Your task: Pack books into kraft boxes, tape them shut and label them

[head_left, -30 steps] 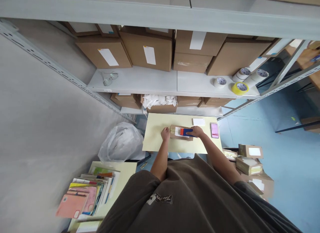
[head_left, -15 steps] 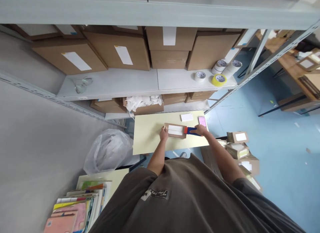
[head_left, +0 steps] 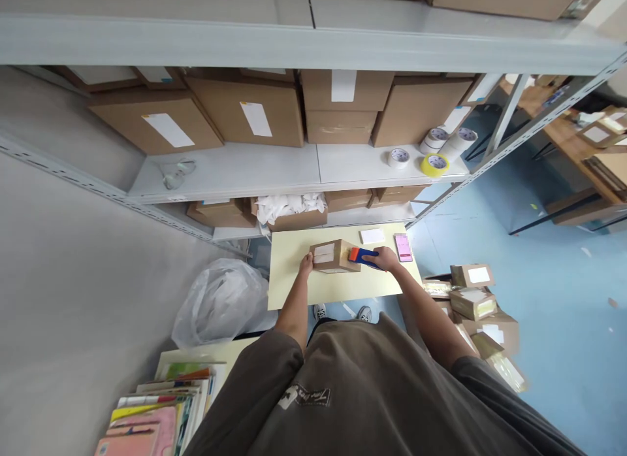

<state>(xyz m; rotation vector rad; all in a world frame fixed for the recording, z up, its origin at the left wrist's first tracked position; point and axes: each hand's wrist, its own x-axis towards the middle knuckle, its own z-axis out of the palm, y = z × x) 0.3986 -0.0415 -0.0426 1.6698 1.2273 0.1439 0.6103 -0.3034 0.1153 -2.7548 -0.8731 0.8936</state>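
Observation:
A small cardboard box [head_left: 347, 265] with a white label on it sits turned at an angle on the pale yellow table [head_left: 289, 293]. My left hand [head_left: 306, 265] grips the box by its left end. A blue tape dispenser [head_left: 367, 258] with an orange head is in my right hand [head_left: 386, 259], fingers wrapped round it. The orange head meets the right end of the box, where shiny tape shows. Behind my right hand lie a pink-screened phone [head_left: 403, 247] and a white pad or small box [head_left: 372, 236].
Shelving [head_left: 235, 172] rises behind the table, holding large cartons [head_left: 264, 113] and rolls of tape [head_left: 434, 164]. Taped parcels [head_left: 473, 302] are piled at the right. A clear plastic bag [head_left: 220, 302] stands at the left, above a stack of books or folders [head_left: 151, 410].
The box has been turned, so its faces now sit at an angle. The tape dispenser has moved up against its right end. The view has shifted slightly.

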